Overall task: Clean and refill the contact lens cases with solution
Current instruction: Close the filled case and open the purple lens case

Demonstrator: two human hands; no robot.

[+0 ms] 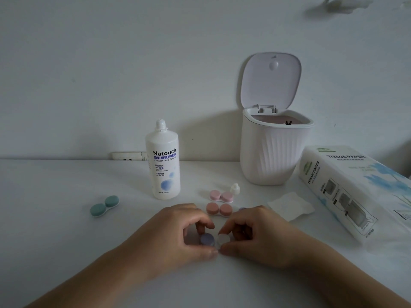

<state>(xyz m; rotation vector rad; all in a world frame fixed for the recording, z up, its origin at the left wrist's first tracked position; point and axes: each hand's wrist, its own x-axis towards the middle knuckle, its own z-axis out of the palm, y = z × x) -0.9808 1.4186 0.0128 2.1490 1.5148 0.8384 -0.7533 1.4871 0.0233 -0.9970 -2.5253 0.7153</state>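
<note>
A lens case sits on the table near me, with a purple cap (207,239) on its left well and a white right well (222,239). My left hand (178,232) curls its fingers and thumb around the purple cap. My right hand (255,232) pinches the white side of the same case. Just behind lie a salmon-pink lens case (219,209) and a paler pink one (221,196). A green lens case (104,206) lies apart at the left. The white solution bottle (163,161) stands uncapped, and its small cap (235,189) rests by the pale pink case.
A white lidded bin (272,152) stands open at the back. A tissue paper pack (353,192) lies at the right with a loose white tissue (290,205) in front of it. A purple cap (242,208) peeks out behind my right hand. A wall socket (129,156) sits behind the bottle.
</note>
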